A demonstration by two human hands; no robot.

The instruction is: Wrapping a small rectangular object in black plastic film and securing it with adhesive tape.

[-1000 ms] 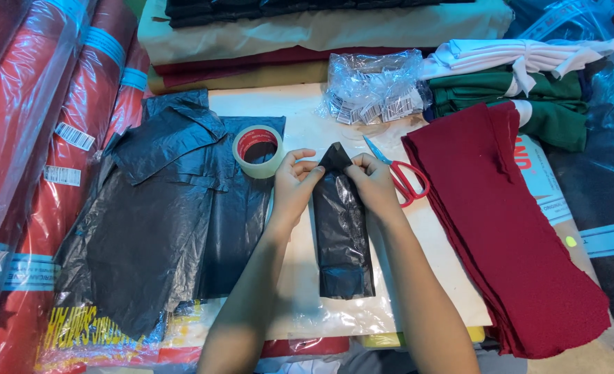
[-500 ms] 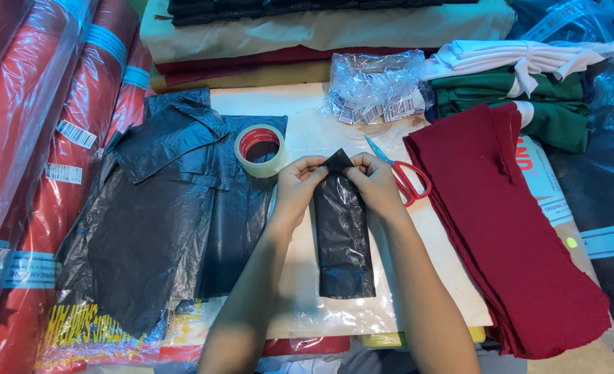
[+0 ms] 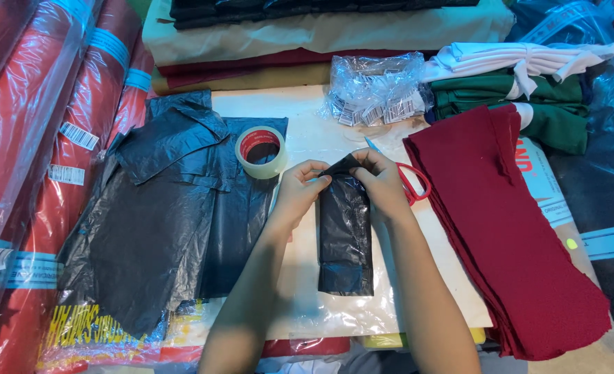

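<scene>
A crowded worktable (image 3: 307, 125) of wrapped red fabric rolls (image 3: 37, 138), a maroon cloth stack (image 3: 508, 235) and loose black plastic bags (image 3: 161, 221).
At the table's centre lies a narrow black-bagged parcel (image 3: 345, 235), glossy and crinkled; the left hand (image 3: 300, 190) and right hand (image 3: 383, 183) both pinch its folded top flap. Folding neatly calls for keeping the slippery film taut. Tape roll (image 3: 260, 151) and red-handled scissors (image 3: 407, 181) lie close by.

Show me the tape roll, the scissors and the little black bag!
tape roll (image 3: 261, 152): head view, on its clear rim.
scissors (image 3: 417, 181): head view, on the red handle loop.
little black bag (image 3: 345, 232): head view, on its middle.
</scene>
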